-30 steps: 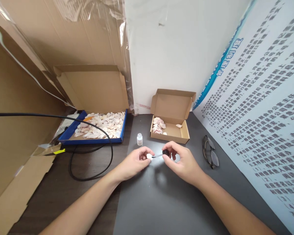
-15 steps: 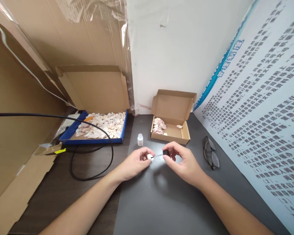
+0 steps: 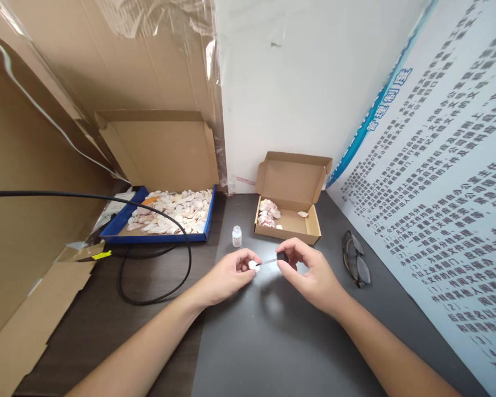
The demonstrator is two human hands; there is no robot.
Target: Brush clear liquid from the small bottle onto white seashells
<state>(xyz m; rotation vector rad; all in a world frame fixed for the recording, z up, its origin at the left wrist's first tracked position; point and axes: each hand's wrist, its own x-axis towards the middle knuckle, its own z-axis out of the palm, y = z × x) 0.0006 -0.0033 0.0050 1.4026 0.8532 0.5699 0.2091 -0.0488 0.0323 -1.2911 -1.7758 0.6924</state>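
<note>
A small white seashell (image 3: 253, 266) is pinched at its left — a black-capped applicator (image 3: 281, 257) lies aslant rightward, thin stem reaching it.

Small white shell (image 3: 253, 266)'s before translucent cylindrical bottle (image 3: 237, 237), w/ blue rectangular cardboard box (image 3: 149, 239) back-L, brown rectangular cardboard box (image 3: 287, 233) back-R.

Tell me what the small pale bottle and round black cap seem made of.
The small pale bottle: probably smooth glass, perhaps clear plastic; it looks see-through near the top.
The round black cap in the right hand: likely plastic, being uniformly dark; finish unclear.
</note>
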